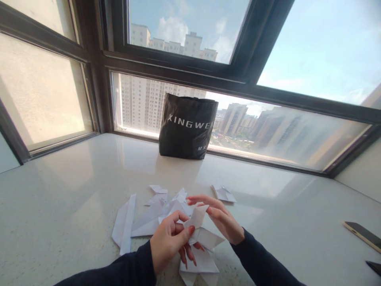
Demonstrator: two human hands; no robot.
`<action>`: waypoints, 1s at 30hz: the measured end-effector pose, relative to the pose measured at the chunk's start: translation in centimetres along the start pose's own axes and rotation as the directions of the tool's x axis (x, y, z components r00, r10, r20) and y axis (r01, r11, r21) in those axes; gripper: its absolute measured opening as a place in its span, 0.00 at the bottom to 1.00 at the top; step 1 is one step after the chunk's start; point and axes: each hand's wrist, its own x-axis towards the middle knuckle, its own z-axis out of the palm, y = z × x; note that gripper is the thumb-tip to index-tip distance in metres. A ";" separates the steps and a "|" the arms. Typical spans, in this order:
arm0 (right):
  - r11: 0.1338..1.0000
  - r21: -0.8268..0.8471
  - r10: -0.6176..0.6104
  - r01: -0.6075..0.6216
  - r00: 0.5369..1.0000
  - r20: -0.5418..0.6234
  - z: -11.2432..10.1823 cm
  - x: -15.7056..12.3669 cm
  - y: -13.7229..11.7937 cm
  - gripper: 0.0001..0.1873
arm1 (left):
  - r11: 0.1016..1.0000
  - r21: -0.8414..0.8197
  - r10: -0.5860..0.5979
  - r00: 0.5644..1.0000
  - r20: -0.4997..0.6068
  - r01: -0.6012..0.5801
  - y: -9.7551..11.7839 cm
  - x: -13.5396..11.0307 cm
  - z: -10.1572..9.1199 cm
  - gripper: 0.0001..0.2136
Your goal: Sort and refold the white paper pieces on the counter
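My left hand point(169, 240) pinches a folded white paper piece point(200, 234) between thumb and forefinger, low in the middle of the view. My right hand point(220, 218) holds the same piece from the right, its fingertips on the upright flap. Under and behind the hands lies a heap of other folded white paper shapes point(154, 216). A long folded paper strip point(125, 224) lies to the left of the heap. Both sleeves are dark blue.
A black bag with white lettering point(186, 126) stands at the back of the pale stone sill point(74, 198), against the window. A small folded paper point(224, 194) lies behind my right hand. A phone point(361, 235) lies at the right edge.
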 end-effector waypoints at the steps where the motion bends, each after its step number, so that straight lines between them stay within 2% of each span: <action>1: 0.998 0.044 0.047 -0.050 0.996 0.070 -0.6 0.3 0.0 0.22 | 1.000 -0.017 -0.014 1.000 0.027 0.015 -0.2 0.1 -0.1 0.21; 3: 0.995 0.043 0.087 -0.094 0.986 0.139 -1.8 1.1 0.1 0.22 | 0.997 -0.054 -0.054 0.994 0.094 0.059 -0.8 0.2 -0.4 0.21; 4: 0.997 -0.009 0.082 -0.081 0.988 0.133 -2.4 1.7 0.3 0.22 | 0.994 -0.067 -0.075 0.989 0.128 0.084 -1.0 0.3 -0.5 0.21; 7: 0.950 -0.309 0.071 -0.041 0.994 0.085 -3.2 3.6 1.2 0.22 | 0.988 -0.062 -0.124 0.970 0.209 0.140 -1.7 0.2 -0.7 0.20; 9: 0.895 -0.445 0.072 -0.036 0.995 0.064 -2.8 4.9 2.0 0.18 | 0.986 -0.035 -0.148 0.957 0.250 0.162 -1.8 0.1 -0.7 0.20; 13: 0.847 -0.531 0.044 -0.023 0.999 0.027 -0.8 6.5 3.5 0.15 | 0.987 -0.029 -0.147 0.953 0.263 0.160 -1.8 0.0 -0.8 0.20; 15: 0.840 -0.542 0.032 -0.033 0.999 -0.011 -0.3 6.5 3.7 0.11 | 0.988 -0.037 -0.134 0.955 0.266 0.150 -1.9 0.0 -0.7 0.20; 18: 0.849 -0.523 0.021 -0.073 0.994 -0.104 -0.6 5.6 3.4 0.09 | 0.990 -0.043 -0.118 0.962 0.246 0.132 -2.0 0.1 -0.6 0.20; 24: 0.906 -0.400 -0.002 -0.137 0.945 -0.327 -1.8 2.0 3.4 0.15 | 0.993 -0.024 -0.108 0.968 0.225 0.117 -1.5 0.2 -0.4 0.22; 28: 0.931 -0.337 0.004 -0.139 0.928 -0.372 -0.9 0.7 4.2 0.18 | 0.991 0.023 -0.135 0.970 0.203 0.133 -0.9 -0.3 0.3 0.20; 30: 0.933 -0.343 -0.036 -0.114 0.915 -0.403 -0.5 0.7 4.2 0.17 | 0.991 0.044 -0.135 0.972 0.193 0.129 -0.6 -0.6 0.5 0.19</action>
